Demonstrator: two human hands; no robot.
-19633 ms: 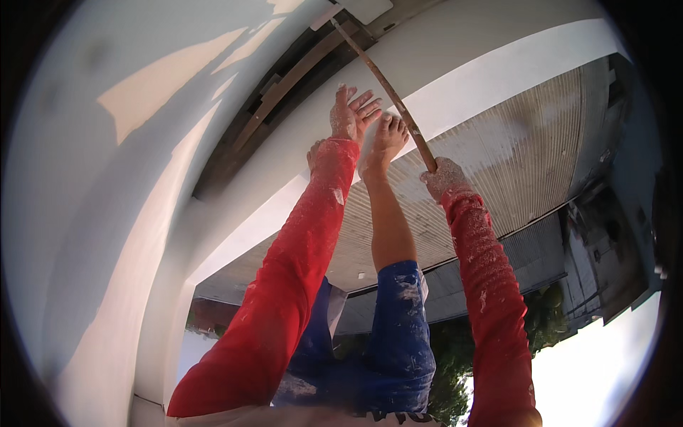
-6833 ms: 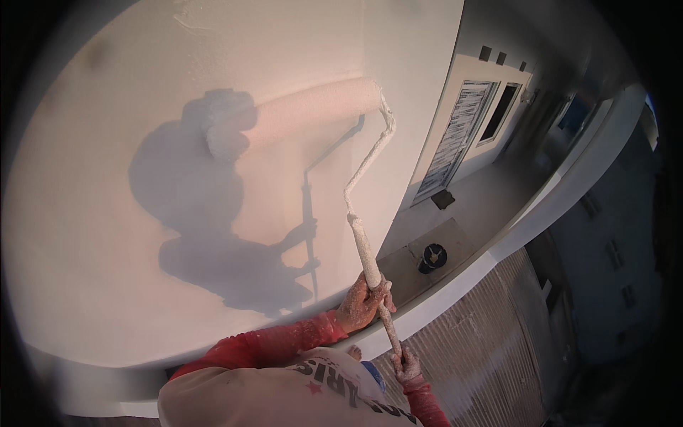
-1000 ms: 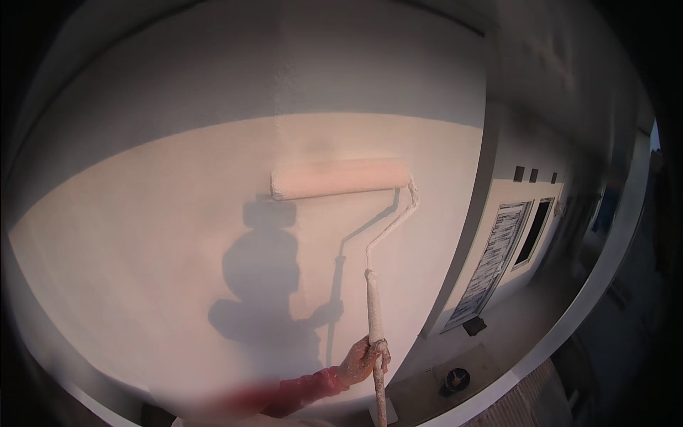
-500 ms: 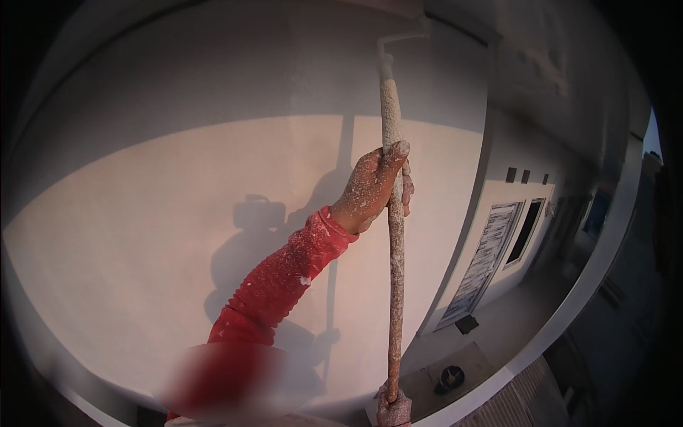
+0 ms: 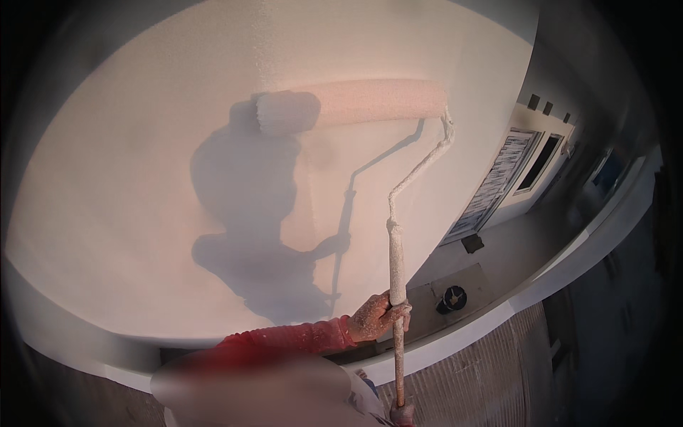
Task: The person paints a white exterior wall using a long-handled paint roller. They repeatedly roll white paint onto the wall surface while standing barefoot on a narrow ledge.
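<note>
A wide paint roller (image 5: 380,99) lies across the pale wall (image 5: 114,213), its bent frame (image 5: 420,164) coated in paint. The frame runs down into a paint-crusted handle (image 5: 396,263) on a thin wooden pole (image 5: 399,363). My left hand (image 5: 376,317), speckled with paint and in a red sleeve, is wrapped round the pole at the lower end of the handle. At the bottom edge my right hand (image 5: 403,415) grips the pole lower down; only part of it shows.
A low pale parapet (image 5: 491,324) curves along below, with corrugated roofing (image 5: 477,363) in front of it. Beyond stands a dark bucket (image 5: 452,299) on the floor, near a louvred door (image 5: 498,181). My shadow (image 5: 249,185) falls on the wall.
The roller has come down from the shaded upper wall onto the sunlit part. My left hand has moved down with the pole, and my view has shifted lower. Both hands keep their grip.
</note>
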